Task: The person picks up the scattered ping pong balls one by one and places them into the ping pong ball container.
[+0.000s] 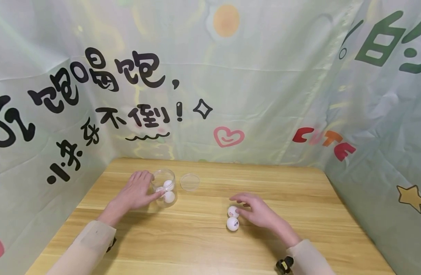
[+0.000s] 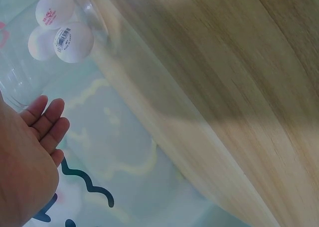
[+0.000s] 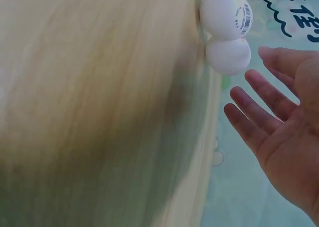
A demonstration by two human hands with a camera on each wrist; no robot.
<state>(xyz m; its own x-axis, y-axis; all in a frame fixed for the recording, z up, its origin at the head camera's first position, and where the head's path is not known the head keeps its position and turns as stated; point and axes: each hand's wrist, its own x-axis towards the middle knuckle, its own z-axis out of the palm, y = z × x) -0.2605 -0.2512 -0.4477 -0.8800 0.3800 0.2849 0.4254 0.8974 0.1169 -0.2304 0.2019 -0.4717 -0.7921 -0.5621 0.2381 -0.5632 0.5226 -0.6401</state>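
Note:
A clear plastic jar [image 1: 165, 175] stands upright on the table's left side, holding several white table tennis balls [image 1: 169, 196]. My left hand [image 1: 136, 191] grips the jar from its left, thumb across the front and fingers toward the back. Printed marks show on the jar's balls [image 2: 74, 42] in the left wrist view, where the left thumb is hidden. Two more white table tennis balls, a nearer ball [image 1: 232, 224] and a farther ball [image 1: 232, 211], sit touching on the table. Beside them my right hand [image 1: 256, 210] hovers with spread fingers, its palm empty in the right wrist view.
A round clear lid [image 1: 190, 182] lies flat just right of the jar. The wooden table [image 1: 196, 244] is bordered by a printed cloth backdrop [image 1: 265, 95] at the back and both sides.

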